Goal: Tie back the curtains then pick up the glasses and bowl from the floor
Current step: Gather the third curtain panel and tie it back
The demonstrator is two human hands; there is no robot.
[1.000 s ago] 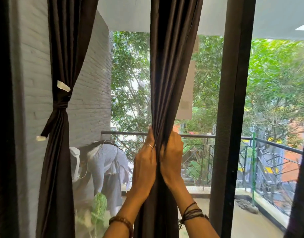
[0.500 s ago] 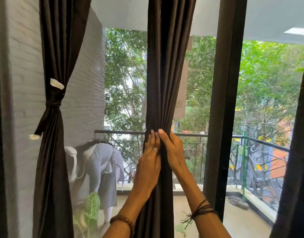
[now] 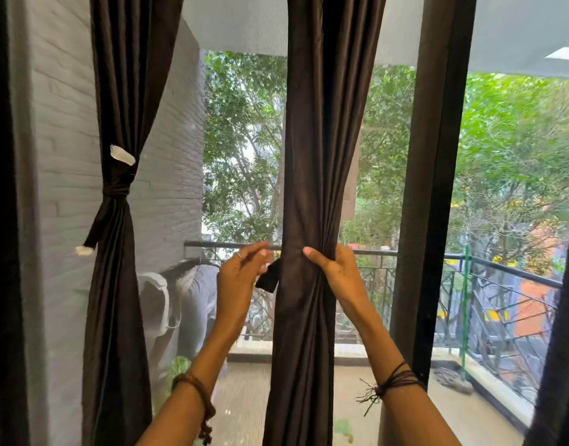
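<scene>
A dark brown middle curtain hangs gathered in front of the glass door. My right hand grips its bunched folds from the right at waist height. Left of the curtain, my left hand pinches the loose end of a dark tie-back strip. Further left, another dark curtain is tied at its middle with a knotted strip that has white tips. No glasses or bowl are in view.
A dark door frame post stands just right of my right hand. Beyond the glass lies a balcony with a black metal railing, hanging laundry at the left and trees. A third curtain edge shows at far right.
My hands were pressed together around the middle curtain. They have parted: the left hand moved out to the left with the tie strip's end, the right stays gripping the folds.
</scene>
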